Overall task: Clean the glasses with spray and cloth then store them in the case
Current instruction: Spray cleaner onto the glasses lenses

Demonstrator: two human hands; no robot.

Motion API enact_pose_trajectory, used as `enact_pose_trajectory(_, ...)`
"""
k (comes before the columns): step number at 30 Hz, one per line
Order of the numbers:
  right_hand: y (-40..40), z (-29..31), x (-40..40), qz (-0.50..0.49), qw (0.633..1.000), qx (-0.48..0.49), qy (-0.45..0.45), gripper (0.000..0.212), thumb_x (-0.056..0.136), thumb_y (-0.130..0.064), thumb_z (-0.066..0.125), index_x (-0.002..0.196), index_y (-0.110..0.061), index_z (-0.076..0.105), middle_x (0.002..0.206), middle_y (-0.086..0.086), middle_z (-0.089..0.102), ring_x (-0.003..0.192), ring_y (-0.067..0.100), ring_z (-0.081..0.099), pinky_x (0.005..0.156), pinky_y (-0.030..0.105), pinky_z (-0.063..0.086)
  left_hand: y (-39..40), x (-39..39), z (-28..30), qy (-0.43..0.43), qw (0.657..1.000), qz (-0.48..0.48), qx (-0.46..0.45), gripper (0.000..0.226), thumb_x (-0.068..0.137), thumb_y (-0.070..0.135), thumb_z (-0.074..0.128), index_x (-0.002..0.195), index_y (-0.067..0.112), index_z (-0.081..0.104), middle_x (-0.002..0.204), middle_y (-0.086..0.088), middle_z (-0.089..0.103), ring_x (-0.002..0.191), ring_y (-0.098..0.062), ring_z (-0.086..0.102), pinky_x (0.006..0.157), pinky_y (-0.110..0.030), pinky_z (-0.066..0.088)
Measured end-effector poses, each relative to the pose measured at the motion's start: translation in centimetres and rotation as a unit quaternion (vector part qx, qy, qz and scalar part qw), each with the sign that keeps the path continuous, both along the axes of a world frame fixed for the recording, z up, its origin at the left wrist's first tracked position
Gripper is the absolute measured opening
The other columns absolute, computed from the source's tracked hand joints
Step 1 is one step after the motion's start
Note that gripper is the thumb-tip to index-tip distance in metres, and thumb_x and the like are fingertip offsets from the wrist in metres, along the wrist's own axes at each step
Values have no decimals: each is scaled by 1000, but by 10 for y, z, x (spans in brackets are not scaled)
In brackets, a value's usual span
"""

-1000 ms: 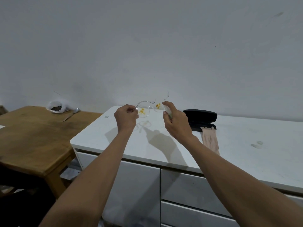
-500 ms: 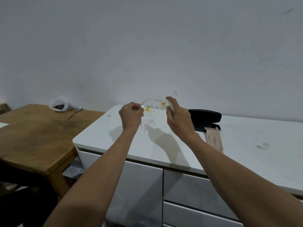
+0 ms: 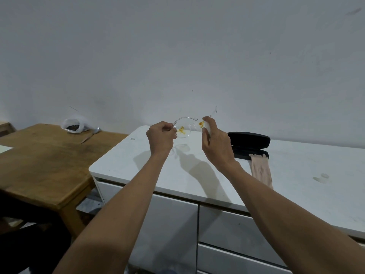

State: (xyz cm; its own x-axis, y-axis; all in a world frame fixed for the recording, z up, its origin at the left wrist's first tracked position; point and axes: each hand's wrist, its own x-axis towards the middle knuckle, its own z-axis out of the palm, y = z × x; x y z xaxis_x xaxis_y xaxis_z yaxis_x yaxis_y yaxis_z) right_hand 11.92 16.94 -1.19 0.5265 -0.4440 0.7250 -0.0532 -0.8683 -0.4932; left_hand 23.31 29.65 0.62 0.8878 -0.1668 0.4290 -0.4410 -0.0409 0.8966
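Clear-framed glasses (image 3: 183,132) with yellow smears on both lenses hang in the air above the white cabinet top (image 3: 122,165). My left hand (image 3: 161,138) pinches their left end, where one temple arches up. My right hand (image 3: 216,147) is closed around a small pale spray bottle (image 3: 206,129), index finger on top, right beside the right lens. The open black glasses case (image 3: 249,142) lies on the cabinet behind my right hand. A beige cloth (image 3: 260,169) lies in front of the case, touching it.
A wooden table (image 3: 43,165) adjoins the cabinet's left end, with a clear plastic bag (image 3: 74,125) and a metal utensil (image 3: 88,136) at its back. A grey wall rises just behind. Drawers sit below the cabinet top.
Both hands have kept their grip and lifted the glasses slightly, and they sit a little further right in the view. The case and cloth lie as before.
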Motion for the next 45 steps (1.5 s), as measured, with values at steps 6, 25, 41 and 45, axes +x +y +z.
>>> enact_pose_trajectory(6, 18, 1, 10, 47, 998, -32, 2, 42, 102, -15, 48, 144, -20, 49, 62, -7, 44, 57, 25, 48, 55, 36, 37, -1, -1, 1, 5, 1000, -8, -1, 9, 82, -2, 71, 87, 5, 75, 62, -4, 72, 69, -29, 75, 82, -46, 62)
enact_pose_trajectory(25, 20, -5, 21, 11, 1000, -27, 2, 31, 104, -16, 42, 134, -15, 49, 70, 7, 57, 64, 33, 53, 61, 39, 43, 1, 0, 8, 17, 999, -32, -13, 9, 83, -2, 73, 91, -1, 77, 73, -11, 75, 64, -25, 76, 80, -42, 64)
enact_pose_trajectory(41, -12, 5, 0, 112, 788, 588, -147, 27, 104, -27, 43, 124, -31, 61, 70, 4, 50, 40, 14, 30, 43, 21, 26, 6, 13, 9, 50, 996, -57, -53, 12, 83, -5, 73, 95, -7, 75, 79, -19, 74, 56, -19, 71, 65, -25, 62)
enact_pose_trajectory(45, -16, 13, -2, 200, 695, 672, -159, 29, 103, -23, 42, 119, -30, 65, 66, 2, 48, 41, 11, 22, 38, 18, 20, 5, 12, 12, 55, 994, -79, -54, 13, 82, -7, 74, 95, -8, 75, 76, -17, 74, 56, -21, 69, 68, -28, 63)
